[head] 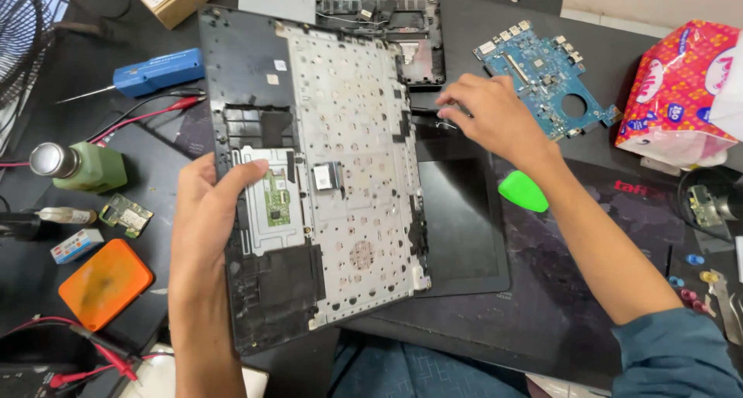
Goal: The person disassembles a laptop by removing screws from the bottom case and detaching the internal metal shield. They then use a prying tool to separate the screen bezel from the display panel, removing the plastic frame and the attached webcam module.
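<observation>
My left hand [207,212] grips the left edge of an opened laptop top case [325,173], its inner side up, showing the silver keyboard backplate, the touchpad frame and a small green board. The case is lifted and tilted over the dark work mat [534,289]. My right hand [491,115] reaches past the case's right edge, fingers curled down onto a thin wire or small part beside the black panel [457,220]; whether it grips anything is unclear.
A blue motherboard [542,69] lies behind my right hand, a green plastic pick [523,190] beside my forearm. A tissue pack [677,88] stands far right. At left are a green bottle [85,166], blue tool [159,71], orange case [104,283] and red probe leads [147,115].
</observation>
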